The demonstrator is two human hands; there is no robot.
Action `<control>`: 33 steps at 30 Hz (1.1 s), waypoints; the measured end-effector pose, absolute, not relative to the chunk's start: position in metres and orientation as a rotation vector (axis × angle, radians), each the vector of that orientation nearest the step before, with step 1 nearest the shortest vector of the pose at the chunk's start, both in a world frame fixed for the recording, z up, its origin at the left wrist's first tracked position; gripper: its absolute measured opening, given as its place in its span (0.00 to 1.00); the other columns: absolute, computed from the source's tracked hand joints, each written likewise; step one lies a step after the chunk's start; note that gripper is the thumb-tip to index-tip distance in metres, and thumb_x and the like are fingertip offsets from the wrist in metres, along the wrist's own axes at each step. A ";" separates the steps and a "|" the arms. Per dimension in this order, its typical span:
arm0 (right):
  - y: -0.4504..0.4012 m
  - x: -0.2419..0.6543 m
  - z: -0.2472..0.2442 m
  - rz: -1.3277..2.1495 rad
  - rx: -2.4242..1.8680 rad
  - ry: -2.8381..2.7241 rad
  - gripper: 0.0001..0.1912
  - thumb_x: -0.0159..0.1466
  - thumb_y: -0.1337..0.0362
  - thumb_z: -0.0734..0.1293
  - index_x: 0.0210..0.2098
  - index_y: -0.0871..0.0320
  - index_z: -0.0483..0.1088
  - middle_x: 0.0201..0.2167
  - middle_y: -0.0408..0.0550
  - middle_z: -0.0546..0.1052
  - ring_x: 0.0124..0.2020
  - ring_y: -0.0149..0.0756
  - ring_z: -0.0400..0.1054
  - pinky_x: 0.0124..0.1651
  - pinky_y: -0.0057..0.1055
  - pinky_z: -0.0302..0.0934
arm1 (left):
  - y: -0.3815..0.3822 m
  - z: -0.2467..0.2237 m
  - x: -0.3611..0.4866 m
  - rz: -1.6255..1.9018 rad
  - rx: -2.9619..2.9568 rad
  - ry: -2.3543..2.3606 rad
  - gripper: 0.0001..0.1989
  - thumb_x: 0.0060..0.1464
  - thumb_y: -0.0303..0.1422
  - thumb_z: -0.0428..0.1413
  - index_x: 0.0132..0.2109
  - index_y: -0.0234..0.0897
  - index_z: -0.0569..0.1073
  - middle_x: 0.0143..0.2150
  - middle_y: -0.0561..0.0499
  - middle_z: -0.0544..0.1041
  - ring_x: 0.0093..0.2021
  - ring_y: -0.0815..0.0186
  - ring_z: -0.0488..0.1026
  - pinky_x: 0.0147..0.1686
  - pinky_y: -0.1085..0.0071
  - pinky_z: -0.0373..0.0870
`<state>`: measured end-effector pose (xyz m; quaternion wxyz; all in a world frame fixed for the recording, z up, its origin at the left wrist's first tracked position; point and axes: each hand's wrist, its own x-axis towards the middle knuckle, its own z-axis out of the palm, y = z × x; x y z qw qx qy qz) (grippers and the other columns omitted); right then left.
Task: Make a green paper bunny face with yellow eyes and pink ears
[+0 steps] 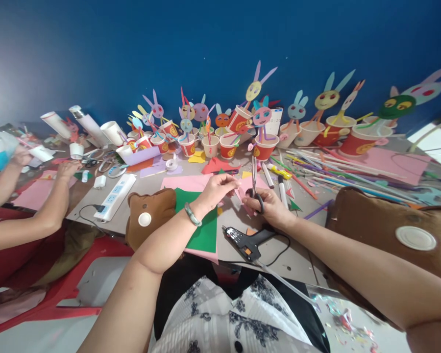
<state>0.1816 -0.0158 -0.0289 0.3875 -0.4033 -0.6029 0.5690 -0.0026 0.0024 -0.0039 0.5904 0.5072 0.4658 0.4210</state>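
My left hand (220, 189) is closed in a pinch on a small piece of pink paper (239, 194) above the table. Close beside it, my right hand (272, 208) grips a pair of scissors (254, 174), its blades pointing up and away from me. The right fingertips are near the pink paper; whether they touch it I cannot tell. A black glue gun (247, 243) lies just below both hands. Under my left forearm is a green paper sheet (202, 238), lying over a larger pink sheet (169, 182).
Paper cups (266, 146) with rabbit-faced figures line the back. Pipe cleaners (338, 171) and markers (267, 175) are scattered rightward. Brown cushions (150, 215) flank my arms. A power strip (115, 196) lies left, near a co-worker's hand (69, 169). Paper scraps litter the floor.
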 end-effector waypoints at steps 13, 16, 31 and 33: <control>-0.017 0.181 -0.029 1.477 -1.020 -1.522 0.22 0.57 0.47 0.73 0.21 0.56 0.64 0.14 0.40 0.68 0.18 0.28 0.58 0.26 0.30 0.51 | 0.002 0.000 -0.003 0.923 1.190 1.071 0.14 0.50 0.38 0.67 0.34 0.33 0.72 0.24 0.56 0.72 0.24 0.75 0.68 0.20 0.80 0.56; -0.017 0.181 -0.029 1.471 -1.022 -1.528 0.23 0.58 0.47 0.73 0.21 0.56 0.64 0.14 0.40 0.68 0.19 0.29 0.58 0.26 0.30 0.51 | 0.002 0.002 -0.003 1.000 1.158 1.071 0.16 0.49 0.39 0.68 0.35 0.33 0.72 0.26 0.56 0.73 0.24 0.76 0.68 0.23 0.80 0.60; -0.017 0.181 -0.028 1.436 -1.057 -1.556 0.23 0.58 0.48 0.73 0.20 0.56 0.64 0.14 0.41 0.68 0.18 0.28 0.58 0.25 0.30 0.52 | 0.001 0.001 -0.001 0.945 1.176 1.097 0.09 0.55 0.32 0.64 0.35 0.34 0.71 0.25 0.58 0.72 0.24 0.76 0.69 0.20 0.80 0.57; -0.017 0.182 -0.027 1.431 -1.071 -1.560 0.22 0.58 0.48 0.73 0.21 0.56 0.66 0.14 0.41 0.69 0.19 0.28 0.59 0.25 0.29 0.51 | 0.001 0.001 0.000 0.913 1.173 1.082 0.11 0.55 0.35 0.64 0.36 0.34 0.71 0.26 0.57 0.73 0.23 0.77 0.68 0.20 0.80 0.56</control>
